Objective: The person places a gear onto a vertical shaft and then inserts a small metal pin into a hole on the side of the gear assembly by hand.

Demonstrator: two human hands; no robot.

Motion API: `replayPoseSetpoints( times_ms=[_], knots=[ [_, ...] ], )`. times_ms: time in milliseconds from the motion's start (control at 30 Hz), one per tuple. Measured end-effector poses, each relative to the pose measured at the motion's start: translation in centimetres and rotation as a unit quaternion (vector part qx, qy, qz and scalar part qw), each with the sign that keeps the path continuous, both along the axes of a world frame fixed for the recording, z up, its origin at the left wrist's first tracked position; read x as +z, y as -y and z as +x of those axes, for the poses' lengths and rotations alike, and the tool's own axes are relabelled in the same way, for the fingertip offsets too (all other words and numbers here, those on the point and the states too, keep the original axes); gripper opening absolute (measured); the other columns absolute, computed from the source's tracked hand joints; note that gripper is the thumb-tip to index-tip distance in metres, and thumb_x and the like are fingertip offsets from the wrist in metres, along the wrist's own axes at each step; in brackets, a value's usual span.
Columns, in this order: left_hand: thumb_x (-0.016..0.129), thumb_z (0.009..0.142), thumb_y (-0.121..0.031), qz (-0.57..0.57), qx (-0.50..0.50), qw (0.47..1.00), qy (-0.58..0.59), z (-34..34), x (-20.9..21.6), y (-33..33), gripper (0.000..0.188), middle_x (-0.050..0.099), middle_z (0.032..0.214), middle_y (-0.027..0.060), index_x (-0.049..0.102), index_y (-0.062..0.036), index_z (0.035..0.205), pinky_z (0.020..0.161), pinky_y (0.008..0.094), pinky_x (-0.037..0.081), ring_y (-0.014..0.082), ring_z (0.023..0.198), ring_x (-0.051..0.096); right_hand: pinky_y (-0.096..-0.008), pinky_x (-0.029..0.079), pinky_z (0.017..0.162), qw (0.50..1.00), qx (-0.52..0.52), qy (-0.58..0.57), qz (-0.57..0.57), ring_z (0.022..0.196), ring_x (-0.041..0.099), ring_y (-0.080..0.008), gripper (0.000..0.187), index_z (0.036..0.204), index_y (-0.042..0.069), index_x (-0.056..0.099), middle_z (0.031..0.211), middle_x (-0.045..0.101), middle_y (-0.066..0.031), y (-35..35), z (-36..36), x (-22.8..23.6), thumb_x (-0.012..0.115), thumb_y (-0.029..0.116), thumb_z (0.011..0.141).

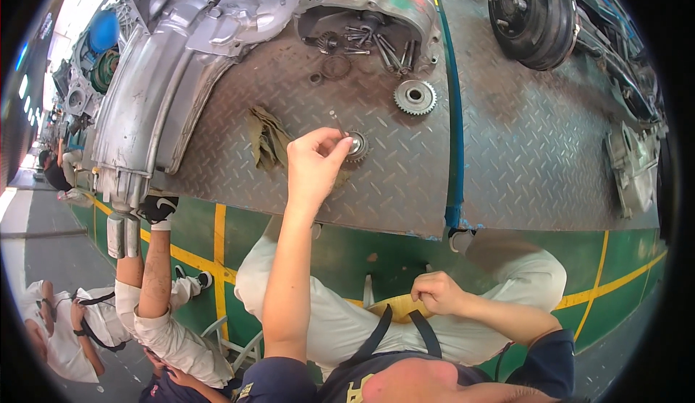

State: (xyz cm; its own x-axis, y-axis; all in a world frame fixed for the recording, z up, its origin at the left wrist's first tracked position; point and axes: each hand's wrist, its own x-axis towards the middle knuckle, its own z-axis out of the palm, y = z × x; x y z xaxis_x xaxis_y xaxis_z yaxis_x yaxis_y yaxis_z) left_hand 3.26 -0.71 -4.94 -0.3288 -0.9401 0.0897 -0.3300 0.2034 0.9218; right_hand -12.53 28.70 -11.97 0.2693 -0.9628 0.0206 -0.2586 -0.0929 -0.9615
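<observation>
My left hand [315,160] reaches over the metal bench, thumb and fingers pinched together. A thin bolt-like piece [334,116] sticks out beyond the fingertips; most of it is hidden by them. Right beside the thumb tip lies a small toothed gear [358,150], partly covered by the hand. Farther off to the right sits a larger gear [415,98] with a hole through its middle. My right hand [438,291] is curled closed over my lap, with nothing visible in it. A crumpled olive cloth [268,140] lies left of my left hand.
Several bolts [387,50], a ring [335,67] and a small gear [328,41] lie by an open housing [405,1]. A large gearbox casing [141,99] stands left. A black drum [532,19] and metal part [628,164] are right. People sit at left.
</observation>
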Motion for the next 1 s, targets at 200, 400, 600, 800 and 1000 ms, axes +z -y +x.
replayPoseSetpoints(
  times_ms=[200,400,600,800,1000],
  knots=[
    [0.077,0.079,-0.009,0.007,0.011,1.000,0.006,0.1,0.2,-0.5,0.015,0.055,0.056,0.0003,0.071,0.0023,0.086,0.051,0.0235,0.039,0.0050,0.053,0.046,-0.0392,0.051,0.061,1.000,-0.008,-0.004,0.008,0.068,0.062,-0.0325,0.016,0.074,0.002,0.058,0.072,0.062,-0.0124,0.0,0.1,-0.1,0.050,-0.010,0.069],
    [0.078,0.078,-0.009,-0.052,0.012,0.998,0.023,-0.7,-0.5,-0.6,0.016,0.054,0.057,0.0009,0.069,0.0026,0.084,0.051,0.0236,0.038,0.0053,0.053,0.046,-0.0389,0.051,0.060,0.999,-0.022,-0.008,0.023,0.068,0.063,-0.0323,0.016,0.075,0.002,0.059,0.072,0.063,-0.0125,-0.4,-0.2,-0.3,0.050,-0.010,0.069],
    [0.079,0.081,-0.006,-0.044,0.027,0.999,0.018,0.2,-0.4,-1.0,0.014,0.050,0.061,-0.0074,0.067,0.0006,0.079,0.051,0.0182,0.032,0.0001,0.056,0.041,-0.0387,0.050,0.059,0.998,-0.033,0.001,0.047,0.067,0.062,-0.0330,0.016,0.075,0.001,0.059,0.071,0.062,-0.0138,-0.3,-0.5,-0.1,0.049,-0.010,0.070],
    [0.074,0.084,-0.002,-0.043,0.001,0.999,-0.004,0.2,-0.7,-0.6,0.017,0.049,0.065,-0.0081,0.070,0.0003,0.100,0.054,0.0174,0.033,-0.0004,0.060,0.041,-0.0370,0.049,0.058,0.995,-0.057,0.002,0.083,0.065,0.062,-0.0327,0.015,0.075,0.000,0.059,0.071,0.062,-0.0150,-0.6,-0.9,0.1,0.048,-0.010,0.071],
    [0.066,0.091,-0.001,0.015,-0.056,0.998,-0.015,0.6,-0.6,0.0,0.019,0.050,0.069,-0.0084,0.072,0.0008,0.108,0.058,0.0168,0.034,0.0003,0.063,0.043,-0.0348,0.048,0.056,0.991,-0.066,0.020,0.111,0.062,0.061,-0.0304,0.016,0.075,-0.001,0.059,0.070,0.062,-0.0151,-0.4,-1.1,-0.1,0.047,-0.011,0.071]
  ],
)
